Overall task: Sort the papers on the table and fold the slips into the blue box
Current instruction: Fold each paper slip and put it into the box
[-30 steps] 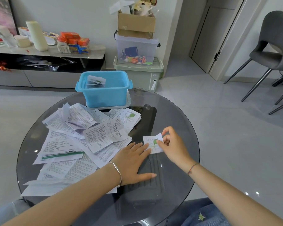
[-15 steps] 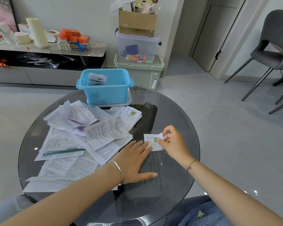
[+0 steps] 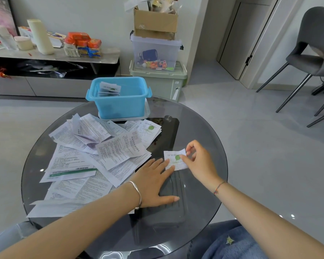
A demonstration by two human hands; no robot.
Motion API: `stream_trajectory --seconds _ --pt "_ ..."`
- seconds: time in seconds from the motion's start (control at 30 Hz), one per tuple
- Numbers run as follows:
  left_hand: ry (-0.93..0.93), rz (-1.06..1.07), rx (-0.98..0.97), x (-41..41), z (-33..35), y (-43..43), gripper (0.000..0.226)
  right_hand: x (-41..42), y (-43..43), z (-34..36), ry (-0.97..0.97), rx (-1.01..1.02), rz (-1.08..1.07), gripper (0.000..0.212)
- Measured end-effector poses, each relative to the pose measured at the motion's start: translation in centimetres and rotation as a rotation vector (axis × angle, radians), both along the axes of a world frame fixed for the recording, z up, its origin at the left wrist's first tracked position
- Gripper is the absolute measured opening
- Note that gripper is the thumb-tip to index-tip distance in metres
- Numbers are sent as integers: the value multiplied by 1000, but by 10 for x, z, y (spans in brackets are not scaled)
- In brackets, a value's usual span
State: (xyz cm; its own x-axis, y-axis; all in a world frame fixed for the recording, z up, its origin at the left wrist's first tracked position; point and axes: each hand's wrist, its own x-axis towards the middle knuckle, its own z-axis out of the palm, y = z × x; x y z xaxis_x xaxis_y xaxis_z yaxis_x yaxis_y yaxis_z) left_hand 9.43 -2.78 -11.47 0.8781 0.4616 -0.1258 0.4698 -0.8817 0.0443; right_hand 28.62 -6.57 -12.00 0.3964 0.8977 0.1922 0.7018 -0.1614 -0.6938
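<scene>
1. Left hand [image 3: 153, 181]: flat on the glass worktop [image 3: 200, 131], fingers straight and spread, thumb out to the side. Fingertips press the left edge of the slip [image 3: 173, 159]. Grips nothing.
2. Right hand [image 3: 198, 161]: thumb and forefinger pinch the slip's right edge, which lifts slightly off the glass. Other fingers loosely curled above it.
3. Slip: small, white, green leaf mark. Lies between both hands, right of centre on the worktop and apart from the pile.
4. Papers [image 3: 94, 156]: loose overlapping heap of printed sheets on the left half of the worktop, some creased. The near edge of the heap runs under the left forearm.
5. Blue box [image 3: 120, 103]: far side of the worktop, open, sitting on a pale tray [image 3: 147, 114]. Just behind the heap.
6. Folded slips [image 3: 108, 88] are stacked inside the box, against its left wall.
7. Silver bangle [image 3: 137, 193] on the left wrist, thin red cord [image 3: 220, 186] on the right.
</scene>
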Motion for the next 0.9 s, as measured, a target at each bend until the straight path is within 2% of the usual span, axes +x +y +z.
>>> stream_trajectory --seconds 0.07,0.1,0.2,0.33,0.53,0.67,0.8,0.9 --pt "-4 0 -10 0 0 1 110 5 -9 2 -295 134 114 6" --pt "-7 2 -12 0 0 1 109 7 -15 2 -406 181 198 10" --pt "-10 6 -15 0 -1 2 108 9 -30 -3 -582 161 402 31" --pt "-3 9 -16 -1 -3 -1 107 10 -40 -11 -781 156 481 38" --pt "-1 21 -25 0 0 -1 106 12 -37 -10 -810 222 500 57" --pt "15 20 -26 2 4 -2 103 24 -43 -9 -751 198 467 59" --pt "36 25 -11 5 8 -3 100 30 -47 -9 -716 120 468 48" --pt "48 25 -8 2 10 -1 106 29 -49 -8 -702 108 452 41"
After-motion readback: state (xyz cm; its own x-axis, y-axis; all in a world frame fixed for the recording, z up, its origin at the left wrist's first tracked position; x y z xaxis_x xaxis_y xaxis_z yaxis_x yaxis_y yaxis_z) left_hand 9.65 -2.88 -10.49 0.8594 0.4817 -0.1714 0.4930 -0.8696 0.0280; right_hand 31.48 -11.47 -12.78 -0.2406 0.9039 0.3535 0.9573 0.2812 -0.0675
